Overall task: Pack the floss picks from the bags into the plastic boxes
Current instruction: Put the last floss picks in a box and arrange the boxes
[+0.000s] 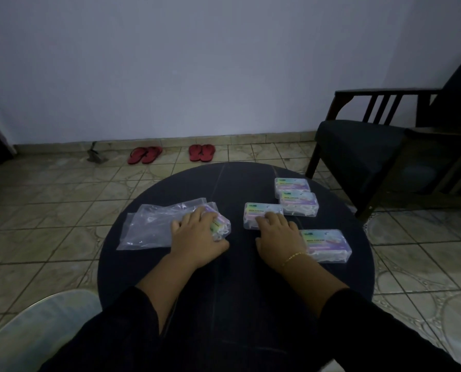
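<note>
On the round dark table (224,277) lie clear plastic bags (149,226) at the left. My left hand (197,237) lies on the right end of the bags, fingers curled round a bundle of floss picks (220,224) inside a bag. In the middle sits a clear plastic box (261,210); my right hand (276,234) rests on its near edge with the fingers laid over it. Three more boxes with colourful labels hold picks: one near right (328,244), two at the far right (299,202) (291,183).
A dark wooden armchair (371,154) stands right of the table. Two pairs of red flip-flops (145,154) (201,152) lie by the far wall on the tiled floor. A pale curved seat edge (36,326) shows at the lower left.
</note>
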